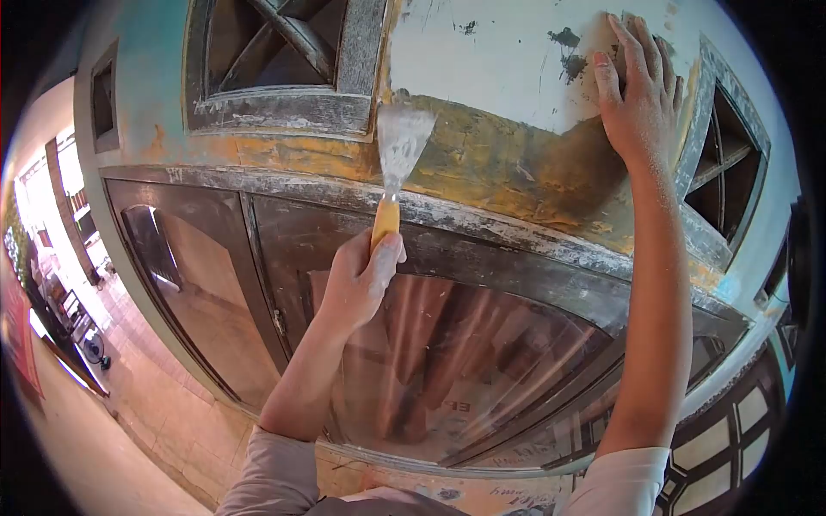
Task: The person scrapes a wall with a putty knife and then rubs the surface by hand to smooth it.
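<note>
My left hand [360,273] is closed round the yellow handle of a putty knife [403,142]. Its wide metal blade, smeared with whitish residue, points up and overlaps the wall beside the lower right corner of a vent frame [284,118]. High on the right, my right hand [638,99] lies against the wall with its fingers stretched upward, dust on its skin and wrist. Between the hands the wall shows a pale painted area [482,64] with dark spots, and below it a scraped yellow-brown band [490,159].
Under the band runs a worn wooden beam [516,225] above glazed brown door panels [465,361]. A second cross-barred vent [727,163] sits right of my right hand. At far left, a tiled floor [163,387] leads toward a bright opening, with a fan [95,348] standing there.
</note>
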Demonstrator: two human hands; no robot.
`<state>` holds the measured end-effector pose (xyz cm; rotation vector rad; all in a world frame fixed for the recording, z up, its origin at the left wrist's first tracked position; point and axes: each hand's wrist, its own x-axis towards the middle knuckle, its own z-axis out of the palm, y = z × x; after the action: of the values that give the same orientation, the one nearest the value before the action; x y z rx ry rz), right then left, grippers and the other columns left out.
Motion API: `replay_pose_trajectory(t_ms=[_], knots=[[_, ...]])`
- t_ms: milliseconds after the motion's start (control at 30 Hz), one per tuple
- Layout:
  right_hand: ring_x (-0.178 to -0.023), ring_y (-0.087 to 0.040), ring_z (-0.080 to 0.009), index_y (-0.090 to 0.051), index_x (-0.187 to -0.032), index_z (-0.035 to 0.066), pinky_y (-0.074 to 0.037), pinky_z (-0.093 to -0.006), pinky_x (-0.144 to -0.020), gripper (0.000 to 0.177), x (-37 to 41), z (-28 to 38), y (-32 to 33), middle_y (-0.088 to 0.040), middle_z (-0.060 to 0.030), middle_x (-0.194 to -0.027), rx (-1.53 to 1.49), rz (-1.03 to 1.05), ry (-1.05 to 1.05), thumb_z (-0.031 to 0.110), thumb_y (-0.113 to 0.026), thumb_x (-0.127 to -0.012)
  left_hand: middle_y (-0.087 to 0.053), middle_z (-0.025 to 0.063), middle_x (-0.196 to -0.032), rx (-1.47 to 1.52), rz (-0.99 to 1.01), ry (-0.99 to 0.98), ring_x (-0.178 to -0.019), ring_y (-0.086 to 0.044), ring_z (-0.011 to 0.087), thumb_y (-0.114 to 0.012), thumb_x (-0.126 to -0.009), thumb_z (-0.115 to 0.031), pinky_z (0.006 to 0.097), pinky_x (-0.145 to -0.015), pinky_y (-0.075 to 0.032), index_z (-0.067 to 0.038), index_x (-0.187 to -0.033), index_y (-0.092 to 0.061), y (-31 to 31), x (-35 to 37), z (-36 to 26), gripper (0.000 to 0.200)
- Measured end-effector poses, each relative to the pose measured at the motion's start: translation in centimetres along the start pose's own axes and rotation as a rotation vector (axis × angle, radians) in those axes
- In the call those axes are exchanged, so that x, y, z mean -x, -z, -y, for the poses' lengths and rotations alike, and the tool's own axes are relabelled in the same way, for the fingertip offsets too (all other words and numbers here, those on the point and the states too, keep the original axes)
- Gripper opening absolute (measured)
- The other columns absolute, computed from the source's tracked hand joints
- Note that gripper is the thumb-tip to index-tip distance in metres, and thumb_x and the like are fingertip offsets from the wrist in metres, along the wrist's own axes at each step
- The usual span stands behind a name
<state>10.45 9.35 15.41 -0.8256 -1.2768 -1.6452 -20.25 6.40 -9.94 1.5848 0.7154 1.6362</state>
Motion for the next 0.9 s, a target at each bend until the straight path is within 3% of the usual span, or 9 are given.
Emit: replay_pose_trajectory(t_ms=[300, 333, 467, 567, 633, 900], knots=[[-0.153, -0.030, -0.0275, -0.046, -0.153, 0.037, -0.021, -0.0500, -0.126, 0.052, 0.2, 0.4, 0.4, -0.038, 0.0012, -0.164, 0.047, 0.039, -0.032, 0.047, -0.054, -0.103, -0.049, -0.0025, -0.066, -0.271, -0.105, -0.186, -0.055, -0.041, 0.0057, -0.052, -0.105, -0.053, 0.0256, -0.047, -0.030, -0.007, -0.076, -0.057, 0.2, -0.7, 0.0, 0.055], [-0.153, -0.030, -0.0275, -0.046, -0.153, 0.037, -0.021, -0.0500, -0.126, 0.052, 0.2, 0.4, 0.5, -0.038, 0.0012, -0.164, 0.043, 0.041, -0.028, 0.047, -0.054, -0.103, -0.050, -0.0018, -0.064, -0.229, -0.069, -0.107, -0.054, -0.042, 0.0064, -0.052, -0.105, -0.053, 0.0258, -0.048, -0.031, -0.006, -0.075, -0.057, 0.5, -0.8, -1.2, 0.056], [-0.153, -0.030, -0.0274, -0.045, -0.154, 0.037, -0.021, -0.0502, -0.126, 0.052, 0.3, 0.3, 0.5, -0.038, 0.0013, -0.164, -0.005, 0.020, -0.007, 0.046, -0.053, -0.103, -0.049, -0.0017, -0.062, -0.220, -0.047, -0.093, -0.051, -0.041, 0.0066, -0.053, -0.105, -0.053, 0.0260, -0.047, -0.030, -0.006, -0.074, -0.057, 0.5, -1.0, -1.7, 0.057], [-0.153, -0.030, -0.0278, -0.044, -0.154, 0.038, -0.021, -0.0502, -0.126, 0.052, 0.3, 0.4, 0.9, -0.038, 0.0011, -0.164, -0.004, 0.023, -0.004, 0.047, -0.053, -0.104, -0.048, -0.0017, -0.060, -0.226, -0.109, -0.228, -0.049, -0.041, 0.0068, -0.053, -0.105, -0.052, 0.0264, -0.045, -0.029, -0.006, -0.072, -0.057, 0.1, -1.0, -0.6, 0.057], [-0.153, -0.031, -0.0281, -0.044, -0.154, 0.038, -0.021, -0.0503, -0.126, 0.052, 0.4, 0.5, 0.9, -0.038, 0.0010, -0.164, 0.019, 0.038, -0.009, 0.047, -0.053, -0.104, -0.058, 0.0066, -0.064, -0.252, -0.042, -0.042, -0.062, -0.054, 0.0148, -0.052, -0.106, -0.046, 0.0342, -0.060, -0.044, 0.000, -0.076, -0.062, 0.4, -0.9, -1.7, 0.056], [-0.153, -0.030, -0.0280, -0.044, -0.154, 0.036, -0.021, -0.0506, -0.126, 0.052, 0.9, 0.6, 0.8, -0.037, 0.0009, -0.164, 0.063, 0.058, -0.041, 0.047, -0.052, -0.104, -0.056, 0.0062, -0.062, -0.301, -0.029, -0.024, -0.061, -0.054, 0.0166, -0.051, -0.106, -0.047, 0.0355, -0.060, -0.043, 0.000, -0.074, -0.063, 0.7, -1.3, -1.1, 0.058]])
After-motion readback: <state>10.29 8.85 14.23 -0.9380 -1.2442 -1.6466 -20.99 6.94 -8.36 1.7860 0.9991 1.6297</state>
